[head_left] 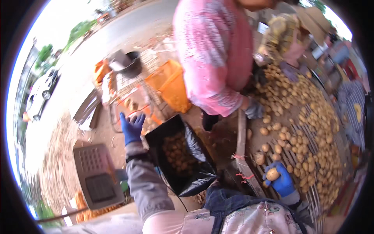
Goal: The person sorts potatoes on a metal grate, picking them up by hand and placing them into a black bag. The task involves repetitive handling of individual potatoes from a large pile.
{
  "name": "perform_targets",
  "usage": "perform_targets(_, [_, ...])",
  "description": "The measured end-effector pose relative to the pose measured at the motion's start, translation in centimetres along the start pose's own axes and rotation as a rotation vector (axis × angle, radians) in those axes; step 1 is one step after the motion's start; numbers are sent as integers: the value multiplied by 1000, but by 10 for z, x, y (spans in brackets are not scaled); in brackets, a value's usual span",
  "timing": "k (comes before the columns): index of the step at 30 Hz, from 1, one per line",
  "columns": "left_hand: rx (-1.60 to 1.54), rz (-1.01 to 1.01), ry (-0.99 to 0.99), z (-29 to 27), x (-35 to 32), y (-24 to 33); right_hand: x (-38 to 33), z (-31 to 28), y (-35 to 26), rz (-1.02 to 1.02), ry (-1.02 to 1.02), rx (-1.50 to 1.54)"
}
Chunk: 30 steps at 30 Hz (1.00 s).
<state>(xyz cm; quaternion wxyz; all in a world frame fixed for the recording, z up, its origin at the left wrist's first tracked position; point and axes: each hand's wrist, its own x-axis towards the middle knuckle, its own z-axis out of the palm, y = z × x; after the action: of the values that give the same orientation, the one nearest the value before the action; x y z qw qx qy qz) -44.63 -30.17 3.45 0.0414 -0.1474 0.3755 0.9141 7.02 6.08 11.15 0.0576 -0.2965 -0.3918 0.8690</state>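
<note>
My right hand (284, 184), in a blue glove, grips a pale potato (272, 174) low over the near edge of a slatted sorting table (257, 173). Many loose potatoes (300, 150) are spread across that table to the right and beyond. My left hand (132, 130), also gloved in blue, is raised with its fingers spread and nothing in them. Just right of my left forearm stands a box lined with black plastic (196, 146), with potatoes (177, 152) in its bottom.
A scale's display and keypad unit (95, 175) stands left of my forearm. Beyond are an orange crate (169, 85) and a black bucket (130, 66). One person in pink (214, 58) reaches over the potatoes; another in a hat (286, 39) works farther back.
</note>
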Motion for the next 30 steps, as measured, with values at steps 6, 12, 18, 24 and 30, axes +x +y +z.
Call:
perform_targets(6, [4,-597,-344,0,-130,-123,-15,-20,-12,-83,42,-107])
perform_targets(12, [164,-1217,-772,82,-348,-236,-30,-72,19,-540,148,-454])
perform_targets(18, [397,-1563,-1047,120,-482,-280,-91,-80,2,-601,354,-771])
perform_targets(24, [260,-1598,-723,125,-535,-315,-127,-130,-14,-805,166,-1018])
perform_targets(30, [251,-1510,-753,94,-533,-354,-133,-268,-77,-630,746,-1717])
